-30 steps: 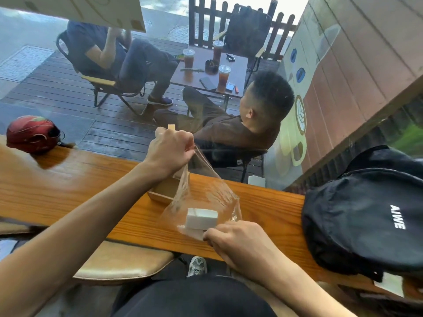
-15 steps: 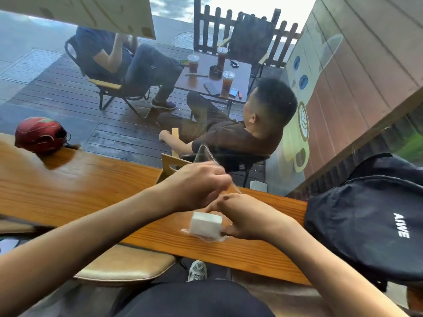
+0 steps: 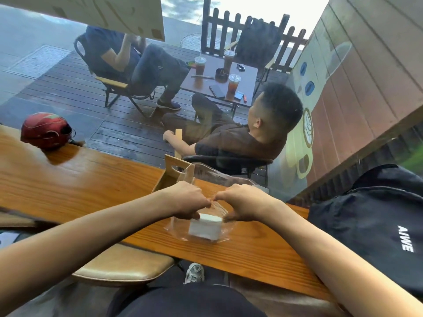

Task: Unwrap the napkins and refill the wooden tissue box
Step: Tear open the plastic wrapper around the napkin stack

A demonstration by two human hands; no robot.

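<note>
A white stack of napkins [image 3: 204, 227] lies inside a clear plastic wrapper [image 3: 219, 178] on the wooden counter [image 3: 68, 179]. My left hand [image 3: 186, 199] and my right hand [image 3: 243, 203] are side by side just above the stack, both pinching the wrapper's film. The wrapper's open end stands up behind my hands. The wooden tissue box [image 3: 170, 173] sits just beyond my left hand, its handle upright and its inside mostly hidden.
A black backpack [image 3: 375, 225] fills the counter's right end. A red helmet [image 3: 47, 130] rests at the far left by the window glass. A tan stool seat [image 3: 123, 265] is under the counter edge. People sit outside behind the glass.
My left hand came down from the wrapper's raised top to meet my right hand over the napkins. Both hands now grip the film close together; the wrapper's upper part has slumped backward.
</note>
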